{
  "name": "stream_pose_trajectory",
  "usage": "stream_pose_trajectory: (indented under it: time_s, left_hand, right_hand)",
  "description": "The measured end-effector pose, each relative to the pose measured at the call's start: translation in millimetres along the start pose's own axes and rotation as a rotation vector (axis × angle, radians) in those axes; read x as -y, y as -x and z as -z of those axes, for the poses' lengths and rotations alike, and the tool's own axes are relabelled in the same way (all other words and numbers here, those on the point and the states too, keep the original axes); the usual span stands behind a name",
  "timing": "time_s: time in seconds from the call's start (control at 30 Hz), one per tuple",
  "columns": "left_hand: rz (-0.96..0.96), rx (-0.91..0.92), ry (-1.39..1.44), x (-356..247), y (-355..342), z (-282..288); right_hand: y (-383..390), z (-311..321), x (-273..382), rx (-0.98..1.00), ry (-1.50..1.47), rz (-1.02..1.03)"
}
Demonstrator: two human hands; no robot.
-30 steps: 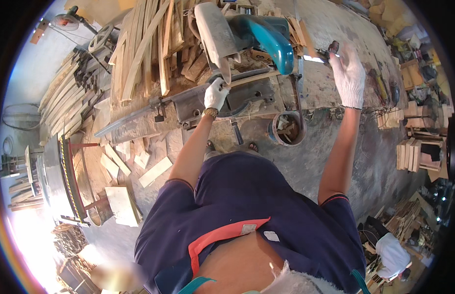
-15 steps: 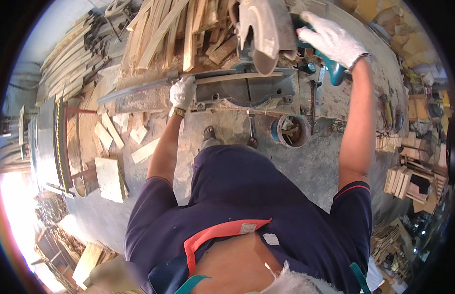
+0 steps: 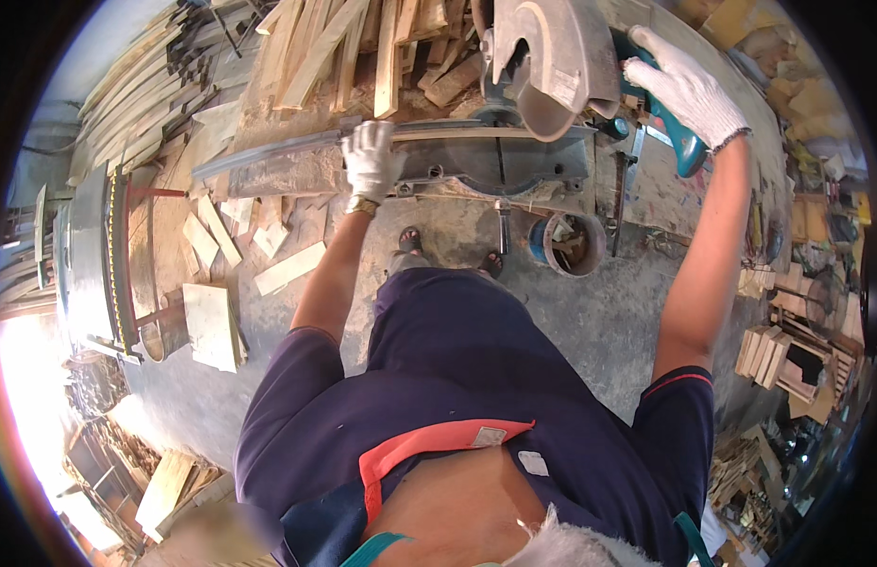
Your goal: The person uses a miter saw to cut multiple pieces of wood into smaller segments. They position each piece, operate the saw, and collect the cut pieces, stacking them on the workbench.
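The gloved right hand (image 3: 689, 90) lies over the mitre saw's teal handle (image 3: 686, 151), its grip unclear; left of it is the blade guard (image 3: 557, 52). Right of the open-fingered left hand (image 3: 368, 159) lies a wood strip (image 3: 448, 133). The shirt label (image 3: 489, 436) is unreadable.

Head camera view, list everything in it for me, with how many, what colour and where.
Saw: 1, grey and teal, top, right of centre
Saw base: 1, dark grey, below the saw
Wood strip: 1, pale, along the saw base
Workbench: 1, brown, across the top
Stick pile: uncountable, tan, on the workbench
Plank stack: uncountable, pale, upper left
Stand: 1, grey, red and yellow, far left
Loose boards: several, pale, floor at left
Bucket: 1, blue and grey, floor, right of the sandals
Sandals: 2, dark, floor
Watch: 1, gold, left wrist
Shirt: 1, navy, lower centre
Left hand: 1, white-gloved, by the saw base's left end
Right hand: 1, white-gloved, at the saw's handle
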State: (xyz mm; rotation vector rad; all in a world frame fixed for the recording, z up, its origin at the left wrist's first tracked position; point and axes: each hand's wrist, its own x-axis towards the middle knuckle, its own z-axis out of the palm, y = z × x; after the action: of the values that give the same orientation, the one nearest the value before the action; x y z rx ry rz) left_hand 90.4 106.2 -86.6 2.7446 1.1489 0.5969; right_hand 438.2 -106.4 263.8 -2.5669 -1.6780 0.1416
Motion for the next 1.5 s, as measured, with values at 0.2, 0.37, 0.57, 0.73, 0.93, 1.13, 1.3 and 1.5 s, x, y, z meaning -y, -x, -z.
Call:
stream_pose_trajectory:
  time_s: [0.2,0.37,0.57,0.73,0.93,1.13,1.3,1.5]
  left_hand:
    - [-0.191,-0.031,0.049,-57.3,-21.1,-10.1]
    - [-0.283,-0.053,-0.020,-66.0,-39.8,-13.1]
    - [-0.338,0.036,-0.047,-49.5,-47.6,-23.5]
    - [-0.372,0.054,-0.061,-46.9,-49.6,-24.7]
    - [-0.329,0.135,-0.055,-49.2,-49.4,-24.4]
    - [-0.335,0.093,-0.003,-50.7,-50.8,-21.0]
    - [-0.326,0.093,0.007,-51.3,-48.9,-20.8]
    - [-0.314,0.051,0.021,-50.5,-48.2,-26.5]
  right_hand:
    - [3.7,2.1,12.0,-0.060,0.031,-0.063]
    - [5.8,7.2,21.1,0.009,-0.096,-0.127]
    - [14.9,11.7,31.0,0.089,-0.295,-0.243]
    - [23.9,1.0,44.3,0.041,-0.370,-0.289]
    - [77.2,-36.8,57.4,-0.018,-0.759,-0.443]
    - [123.3,-132.5,70.0,-0.147,-0.676,-0.548]
    - [147.9,-186.4,69.3,-0.253,-0.698,-0.521]
    - [158.7,-240.9,67.5,-0.263,-0.740,-0.568]
